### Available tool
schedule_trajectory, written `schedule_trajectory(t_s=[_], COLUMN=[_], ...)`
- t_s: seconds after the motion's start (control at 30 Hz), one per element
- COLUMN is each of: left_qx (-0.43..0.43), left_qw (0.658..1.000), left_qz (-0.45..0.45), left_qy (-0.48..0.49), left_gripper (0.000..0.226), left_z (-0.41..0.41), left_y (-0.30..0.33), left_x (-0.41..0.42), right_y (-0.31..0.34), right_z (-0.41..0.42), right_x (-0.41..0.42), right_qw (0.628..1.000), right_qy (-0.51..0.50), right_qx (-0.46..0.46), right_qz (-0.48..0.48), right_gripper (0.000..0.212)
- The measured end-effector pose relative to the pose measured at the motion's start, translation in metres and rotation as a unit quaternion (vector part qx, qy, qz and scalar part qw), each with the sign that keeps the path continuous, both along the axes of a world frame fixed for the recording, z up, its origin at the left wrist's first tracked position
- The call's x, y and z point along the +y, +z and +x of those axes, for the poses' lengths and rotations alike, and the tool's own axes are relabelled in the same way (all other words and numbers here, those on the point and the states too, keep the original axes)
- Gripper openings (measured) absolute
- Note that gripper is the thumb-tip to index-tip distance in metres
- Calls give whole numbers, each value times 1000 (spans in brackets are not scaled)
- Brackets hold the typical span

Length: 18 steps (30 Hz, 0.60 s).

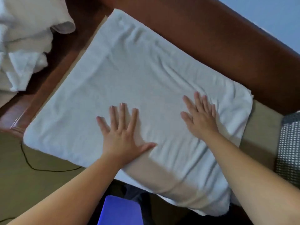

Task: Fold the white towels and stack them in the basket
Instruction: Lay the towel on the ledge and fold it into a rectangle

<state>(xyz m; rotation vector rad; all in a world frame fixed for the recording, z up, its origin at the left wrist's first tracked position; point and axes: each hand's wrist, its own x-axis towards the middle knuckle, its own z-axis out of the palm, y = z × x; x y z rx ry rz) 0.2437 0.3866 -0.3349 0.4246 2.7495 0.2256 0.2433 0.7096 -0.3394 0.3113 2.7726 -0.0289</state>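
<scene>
Currently my left hand (121, 132) and right hand (200, 116) press flat, fingers spread, grip on nothing. Towel (138, 75) looks soft, light, limp; I'd pinch corners.

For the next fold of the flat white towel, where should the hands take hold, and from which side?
Judging by its pose, pinch the two near corners of the white towel, coming from the person's side: that edge overhangs the surface, so fingers can slip under. The left hand and right hand now press flat on it.
</scene>
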Motion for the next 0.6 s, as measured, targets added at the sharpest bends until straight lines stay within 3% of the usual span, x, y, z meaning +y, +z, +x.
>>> schedule_trajectory(t_s=[0.13, 0.27, 0.33, 0.47, 0.6], left_qx=[1, 0, -4, 3, 8], left_qw=[999, 998, 997, 997, 996], left_qz=[-50, -67, -69, -74, -81], left_qy=[7, 16, 19, 24, 28], left_gripper=[138, 138, 137, 135, 136], left_z=[5, 6, 6, 6, 7], left_y=[-1, 5, 8, 10, 8], left_x=[9, 14, 15, 19, 21], right_y=[5, 15, 20, 15, 11], right_z=[5, 0, 14, 89, 79], right_x=[100, 120, 102, 54, 87], right_qw=[985, 966, 967, 996, 992], right_qy=[-172, -251, -239, -51, -108], right_qx=[-28, -17, 19, -4, -25], right_qz=[-8, -54, -81, -74, -56], right_gripper=[69, 67, 66, 67, 68])
